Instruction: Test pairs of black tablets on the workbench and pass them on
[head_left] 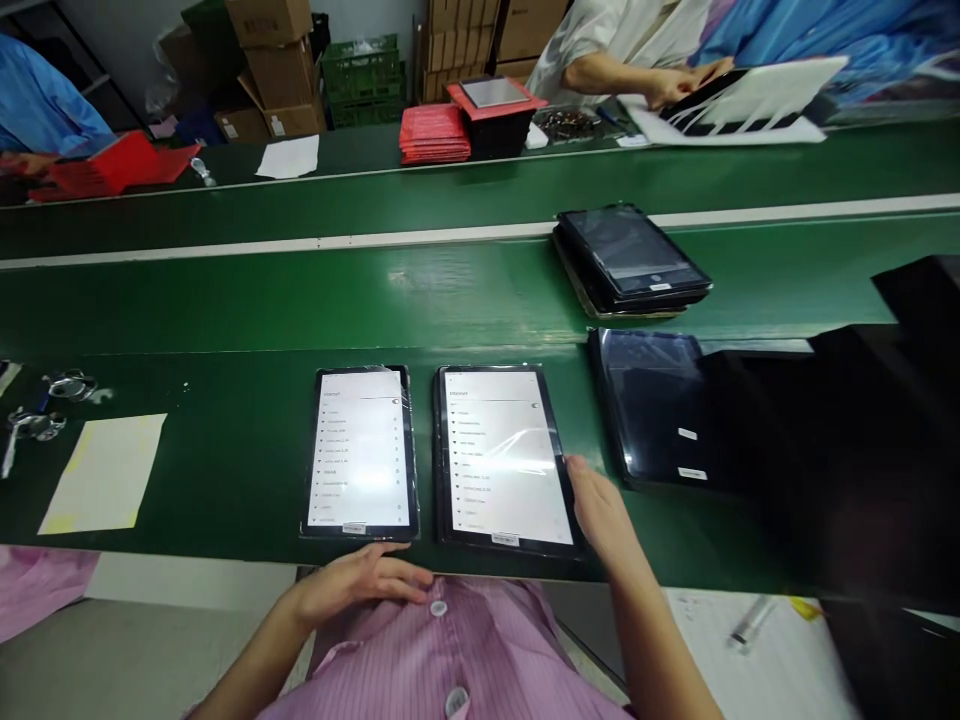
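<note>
Two lit tablets lie on the green bench in front of me, each showing a white list screen headed "Internet". The left tablet [360, 450] lies just beyond my left hand [367, 578], which rests at the bench edge with its fingers stretched out and holds nothing. Against the right edge of the other tablet [504, 455] sits my right hand [600, 500], touching its lower right side; its fingertips are partly hidden. That tablet seems to lie on another dark one. Farther right are dark, unlit tablets [652, 400] with small white labels.
A stack of tablets [634, 255] stands beyond, on the green conveyor [300, 300]. Black boxes [825, 420] crowd the right side. A pale paper sheet [105, 475] lies at left. Across the line, co-workers handle red sleeves [124, 165] and a white-and-black sheet [757, 95].
</note>
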